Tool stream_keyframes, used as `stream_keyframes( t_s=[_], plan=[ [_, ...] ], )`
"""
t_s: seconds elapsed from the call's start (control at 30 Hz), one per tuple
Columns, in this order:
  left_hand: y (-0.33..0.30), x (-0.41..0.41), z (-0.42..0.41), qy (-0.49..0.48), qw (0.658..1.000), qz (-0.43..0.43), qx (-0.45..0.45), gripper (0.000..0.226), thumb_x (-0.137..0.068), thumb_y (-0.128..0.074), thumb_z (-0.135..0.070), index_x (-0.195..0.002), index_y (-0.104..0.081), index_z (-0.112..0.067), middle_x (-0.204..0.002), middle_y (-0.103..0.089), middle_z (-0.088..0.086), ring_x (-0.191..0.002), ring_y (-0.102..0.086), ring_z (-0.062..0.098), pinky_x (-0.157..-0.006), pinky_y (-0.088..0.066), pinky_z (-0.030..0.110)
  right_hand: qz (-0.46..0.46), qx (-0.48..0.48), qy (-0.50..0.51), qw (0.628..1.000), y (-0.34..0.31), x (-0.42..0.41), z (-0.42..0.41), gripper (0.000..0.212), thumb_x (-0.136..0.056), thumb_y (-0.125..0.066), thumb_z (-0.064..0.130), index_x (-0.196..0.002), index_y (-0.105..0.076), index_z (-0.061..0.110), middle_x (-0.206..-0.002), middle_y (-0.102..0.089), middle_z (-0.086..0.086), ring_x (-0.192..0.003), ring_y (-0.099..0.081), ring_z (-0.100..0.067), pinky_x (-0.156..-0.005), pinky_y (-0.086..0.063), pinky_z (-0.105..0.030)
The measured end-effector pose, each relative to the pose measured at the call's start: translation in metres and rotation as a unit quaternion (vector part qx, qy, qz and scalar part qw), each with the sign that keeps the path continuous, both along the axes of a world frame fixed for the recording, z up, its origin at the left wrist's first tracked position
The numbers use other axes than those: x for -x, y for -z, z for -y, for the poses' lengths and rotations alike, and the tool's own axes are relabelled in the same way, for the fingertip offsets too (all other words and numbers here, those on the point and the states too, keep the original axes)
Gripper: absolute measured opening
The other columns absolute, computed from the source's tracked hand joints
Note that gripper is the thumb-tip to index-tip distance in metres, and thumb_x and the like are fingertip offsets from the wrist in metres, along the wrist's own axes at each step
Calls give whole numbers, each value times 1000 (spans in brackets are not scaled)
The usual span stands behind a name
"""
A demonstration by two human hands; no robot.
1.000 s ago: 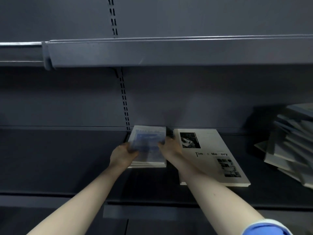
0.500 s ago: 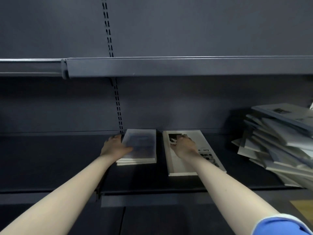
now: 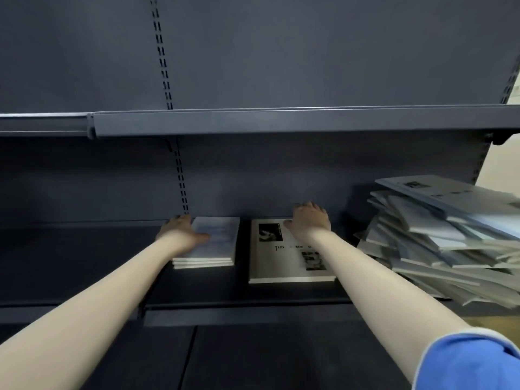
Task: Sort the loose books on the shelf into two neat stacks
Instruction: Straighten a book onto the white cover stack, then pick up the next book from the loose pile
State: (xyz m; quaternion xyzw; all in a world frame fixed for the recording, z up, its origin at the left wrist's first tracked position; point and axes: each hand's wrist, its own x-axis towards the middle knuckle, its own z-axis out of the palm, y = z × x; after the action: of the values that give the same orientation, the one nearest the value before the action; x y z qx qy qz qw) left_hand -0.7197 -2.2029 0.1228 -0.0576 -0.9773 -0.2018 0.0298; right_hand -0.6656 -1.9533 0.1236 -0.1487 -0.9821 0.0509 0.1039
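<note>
Books lie on the dark shelf (image 3: 84, 249) in 3 groups. At the left a small neat stack (image 3: 216, 249) of pale blue-covered books sits flat; the left hand (image 3: 183, 235) rests against its left edge, thumb on the top cover, fingers loosely extended. Just beside it, apart, lies a large white book (image 3: 281, 260); the right hand (image 3: 308, 220) presses flat on its far corner, fingers spread. Well right, a messy pile (image 3: 439, 243) slumps.

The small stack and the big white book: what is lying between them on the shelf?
Nothing: head view shows bare shelf between small stack and white book.
</note>
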Motion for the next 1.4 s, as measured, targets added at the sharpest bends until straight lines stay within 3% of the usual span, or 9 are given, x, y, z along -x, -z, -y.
stream_keyframes(
  t_s=[0.1, 0.27, 0.37, 0.47, 0.67, 0.77, 0.97, 1.1, 1.4],
  plan=[
    [-14, -20, -26, 2, 999, -31, -6, 55, -87, -59, -43, -132, -48, -14, -136, -51, 10, -120, -50, 30, -92, -44, 35, -19, -1, -21, 1000, -12, -7, -26, 54, -99, -41, 36, -147, -32, 11, -152, -29, -12, -140, -26, -30, -117, -18, -39],
    [-27, -59, -78, -14, 999, -41, -15, 54, -88, -60, -39, -133, -46, -13, -133, -52, 10, -117, -52, 29, -84, -43, 31, -22, -35, -51, 998, -37, -29, -74, 57, -100, -40, 41, -148, -30, 11, -155, -23, -12, -142, -22, -30, -119, -15, -39],
    [-28, -74, -101, -14, 999, -39, -34, 49, -80, -60, -44, -118, -52, -16, -120, -58, 5, -105, -56, 27, -76, -43, 29, -29, -44, -55, 997, -46, -44, -103, 59, -99, -40, 42, -149, -29, 12, -156, -22, -12, -143, -21, -30, -118, -14, -38],
    [-30, -93, -120, -21, 999, -34, -29, 57, -65, -56, -54, -110, -57, -20, -109, -64, 6, -97, -58, 26, -74, -45, 29, -37, -28, -50, 998, -47, -64, -126, 59, -97, -44, 41, -147, -32, 11, -155, -25, -12, -142, -23, -31, -117, -16, -38],
    [-48, -131, -150, -29, 998, -57, -10, 65, -79, -62, -46, -131, -47, -10, -131, -49, 17, -120, -46, 35, -97, -43, 40, -70, -32, -50, 996, -45, -102, -152, 53, -96, -46, 39, -140, -42, 10, -146, -37, -17, -135, -34, -33, -114, -23, -39],
    [-55, -143, -164, 0, 996, -89, 11, 57, -81, -60, -43, -126, -49, -9, -129, -50, 16, -119, -44, 34, -97, -42, 41, -65, -16, -31, 997, -48, -121, -160, 53, -96, -45, 40, -141, -43, 12, -148, -35, -16, -136, -33, -32, -114, -23, -39],
    [-53, -159, -195, 53, 993, -100, 26, 50, -85, -56, -44, -120, -50, -9, -123, -51, 12, -115, -45, 31, -94, -44, 42, -45, -70, 15, 996, -53, -161, -182, 47, -98, -39, 42, -128, -52, 8, -131, -51, -17, -119, -48, -33, -98, -37, -38],
    [-50, -175, -218, 73, 992, -100, 9, 49, -89, -52, -45, -118, -50, -6, -124, -51, 13, -116, -45, 33, -94, -42, 42, -56, -78, 27, 995, -58, -180, -201, 52, -98, -36, 49, -123, -55, 7, -125, -54, -17, -115, -50, -34, -97, -37, -40],
    [-57, -193, -284, 60, 992, -112, 16, 57, -94, -42, -51, -126, -47, -5, -131, -48, 13, -122, -41, 33, -96, -39, 40, -62, -75, 26, 995, -68, -200, -274, 50, -99, -36, 44, -125, -53, 5, -129, -52, -18, -120, -47, -34, -101, -35, -41]
  ],
)
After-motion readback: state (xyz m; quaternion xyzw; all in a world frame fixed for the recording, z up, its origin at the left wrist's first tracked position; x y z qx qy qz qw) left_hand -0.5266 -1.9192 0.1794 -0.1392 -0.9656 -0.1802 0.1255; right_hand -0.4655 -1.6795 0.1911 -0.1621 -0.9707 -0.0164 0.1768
